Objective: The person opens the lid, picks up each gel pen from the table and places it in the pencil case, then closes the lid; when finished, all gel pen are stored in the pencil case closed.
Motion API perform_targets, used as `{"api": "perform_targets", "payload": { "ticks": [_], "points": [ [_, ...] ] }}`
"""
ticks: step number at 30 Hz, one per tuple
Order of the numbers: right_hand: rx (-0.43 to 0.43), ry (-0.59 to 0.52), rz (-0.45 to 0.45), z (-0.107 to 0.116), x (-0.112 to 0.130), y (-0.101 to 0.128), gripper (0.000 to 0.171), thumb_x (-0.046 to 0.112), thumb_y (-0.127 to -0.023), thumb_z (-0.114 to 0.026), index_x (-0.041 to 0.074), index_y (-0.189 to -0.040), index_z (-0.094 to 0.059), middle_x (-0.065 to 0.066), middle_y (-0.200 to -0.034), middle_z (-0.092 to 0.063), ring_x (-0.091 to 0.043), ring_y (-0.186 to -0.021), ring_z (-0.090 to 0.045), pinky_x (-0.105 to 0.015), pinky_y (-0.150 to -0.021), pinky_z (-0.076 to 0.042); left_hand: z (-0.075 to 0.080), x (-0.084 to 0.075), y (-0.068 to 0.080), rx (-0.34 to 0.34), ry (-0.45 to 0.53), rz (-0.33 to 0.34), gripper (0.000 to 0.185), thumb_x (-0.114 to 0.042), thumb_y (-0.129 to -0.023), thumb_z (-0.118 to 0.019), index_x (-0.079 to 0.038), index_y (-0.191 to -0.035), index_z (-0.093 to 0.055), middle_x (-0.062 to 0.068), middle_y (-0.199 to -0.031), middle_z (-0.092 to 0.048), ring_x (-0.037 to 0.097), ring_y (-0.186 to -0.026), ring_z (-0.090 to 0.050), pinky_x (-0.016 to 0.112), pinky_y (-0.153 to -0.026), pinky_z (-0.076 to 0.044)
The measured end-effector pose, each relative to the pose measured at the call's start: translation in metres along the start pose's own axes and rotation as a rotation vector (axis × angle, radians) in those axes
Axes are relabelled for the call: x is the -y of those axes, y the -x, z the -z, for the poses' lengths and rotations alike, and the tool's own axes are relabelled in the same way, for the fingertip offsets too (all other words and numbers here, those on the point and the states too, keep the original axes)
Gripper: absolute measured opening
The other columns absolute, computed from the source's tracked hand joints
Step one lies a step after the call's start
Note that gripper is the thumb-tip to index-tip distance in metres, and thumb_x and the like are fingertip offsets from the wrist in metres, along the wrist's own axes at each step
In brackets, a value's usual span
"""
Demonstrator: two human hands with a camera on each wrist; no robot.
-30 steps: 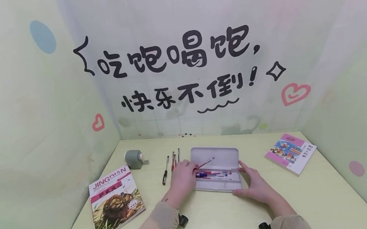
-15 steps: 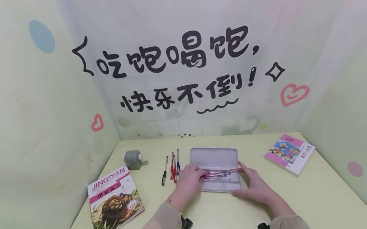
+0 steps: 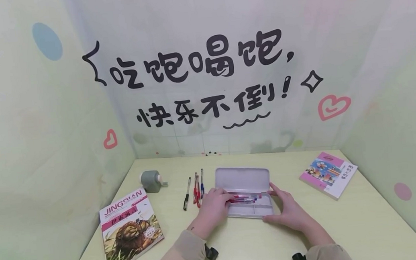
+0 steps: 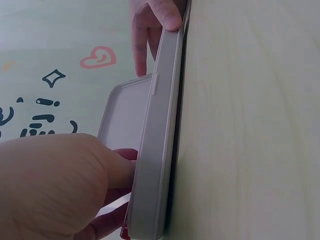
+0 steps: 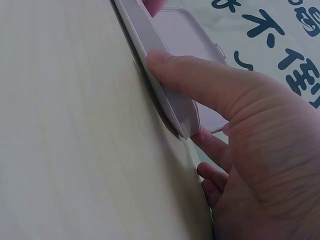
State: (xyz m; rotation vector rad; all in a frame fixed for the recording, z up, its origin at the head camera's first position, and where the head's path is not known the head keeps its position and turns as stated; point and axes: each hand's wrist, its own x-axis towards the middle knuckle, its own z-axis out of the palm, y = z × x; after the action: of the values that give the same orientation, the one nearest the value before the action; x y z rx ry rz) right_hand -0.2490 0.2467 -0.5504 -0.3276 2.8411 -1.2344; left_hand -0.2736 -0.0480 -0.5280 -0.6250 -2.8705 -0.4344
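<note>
An open pale metal pencil case point(image 3: 242, 179) lies on the table with its lid raised at the back. My left hand point(image 3: 214, 207) reaches over its left end, fingers curled inside it on a red pen, most of which is hidden by the hand. The pen's red end point(image 4: 125, 233) shows below the fingers in the left wrist view. Several pens point(image 3: 248, 198) lie in the case's long compartment. My right hand point(image 3: 290, 212) grips the right end of the case, with the thumb point(image 5: 162, 59) on its front wall and the other fingers around the corner.
Several loose pens point(image 3: 197, 190), black, red and blue, lie left of the case. A grey-green pencil sharpener point(image 3: 151, 181) stands behind the lion-cover book point(image 3: 132, 232) at left. A pink-and-white book point(image 3: 328, 175) lies at back right. Fabric walls enclose the table point(image 3: 252, 245).
My left hand has moved right and lowered the red pen from above the case in among the other pens. My right hand keeps its hold on the case's right end.
</note>
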Motion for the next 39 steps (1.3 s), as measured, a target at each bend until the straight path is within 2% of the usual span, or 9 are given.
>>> {"api": "perform_targets", "payload": {
  "ticks": [5, 11, 18, 23, 29, 35, 39],
  "points": [
    [0.002, 0.006, 0.002, 0.0, 0.0, 0.0, 0.133, 0.045, -0.077, -0.099, 0.006, -0.176, -0.019, -0.02, -0.165, -0.054, -0.057, -0.16, -0.031, -0.08, -0.128, -0.021, 0.001, 0.002, 0.001, -0.008, 0.016, 0.004, 0.028, -0.023, -0.103, -0.075, -0.029, -0.13, -0.079, -0.002, -0.127, -0.077, 0.023, -0.116, -0.068, 0.049, -0.105, -0.057],
    [-0.002, 0.01, 0.007, 0.0, -0.001, 0.0, 0.132, 0.045, -0.078, -0.099, 0.007, -0.176, -0.02, -0.02, -0.165, -0.055, -0.056, -0.16, -0.032, -0.081, -0.128, -0.021, 0.002, 0.005, 0.002, -0.045, 0.017, 0.003, 0.024, -0.026, -0.104, -0.074, -0.027, -0.127, -0.08, -0.002, -0.125, -0.079, 0.022, -0.111, -0.069, 0.046, -0.103, -0.058],
    [-0.005, 0.01, 0.013, -0.001, -0.002, -0.001, 0.132, 0.047, -0.078, -0.098, 0.006, -0.175, -0.02, -0.021, -0.165, -0.054, -0.057, -0.16, -0.031, -0.081, -0.128, -0.02, 0.005, 0.009, 0.0, -0.073, 0.043, 0.021, 0.025, -0.026, -0.103, -0.075, -0.022, -0.127, -0.08, -0.001, -0.128, -0.08, 0.024, -0.113, -0.071, 0.049, -0.107, -0.058],
    [-0.004, 0.012, -0.002, -0.001, -0.001, -0.001, 0.131, 0.05, -0.078, -0.097, 0.007, -0.176, -0.02, -0.021, -0.165, -0.054, -0.056, -0.16, -0.032, -0.081, -0.128, -0.021, 0.008, 0.02, -0.004, -0.116, 0.048, 0.089, 0.027, -0.024, -0.102, -0.076, -0.022, -0.129, -0.079, 0.002, -0.128, -0.08, 0.027, -0.118, -0.072, 0.051, -0.108, -0.059],
    [-0.001, 0.014, -0.005, 0.0, -0.001, -0.001, 0.131, 0.049, -0.079, -0.097, 0.006, -0.176, -0.02, -0.02, -0.166, -0.054, -0.057, -0.161, -0.031, -0.081, -0.128, -0.021, 0.017, 0.037, -0.004, -0.165, 0.052, 0.17, 0.03, -0.024, -0.101, -0.078, -0.02, -0.131, -0.078, 0.008, -0.133, -0.078, 0.036, -0.121, -0.072, 0.057, -0.102, -0.06],
    [0.006, 0.002, -0.016, 0.0, -0.002, -0.002, 0.131, 0.05, -0.079, -0.097, 0.008, -0.176, -0.019, -0.019, -0.167, -0.053, -0.056, -0.161, -0.029, -0.081, -0.128, -0.02, 0.023, 0.052, -0.004, -0.171, 0.043, 0.265, 0.031, -0.023, -0.101, -0.079, -0.019, -0.132, -0.077, 0.012, -0.132, -0.077, 0.038, -0.115, -0.071, 0.057, -0.093, -0.062],
    [0.01, -0.001, -0.02, 0.0, -0.001, -0.001, 0.131, 0.049, -0.079, -0.097, 0.008, -0.176, -0.019, -0.019, -0.167, -0.053, -0.055, -0.162, -0.029, -0.081, -0.128, -0.02, 0.024, 0.061, -0.004, -0.173, 0.035, 0.333, 0.035, -0.023, -0.101, -0.078, -0.018, -0.135, -0.076, 0.014, -0.133, -0.075, 0.038, -0.115, -0.07, 0.056, -0.092, -0.061]
  ]
}}
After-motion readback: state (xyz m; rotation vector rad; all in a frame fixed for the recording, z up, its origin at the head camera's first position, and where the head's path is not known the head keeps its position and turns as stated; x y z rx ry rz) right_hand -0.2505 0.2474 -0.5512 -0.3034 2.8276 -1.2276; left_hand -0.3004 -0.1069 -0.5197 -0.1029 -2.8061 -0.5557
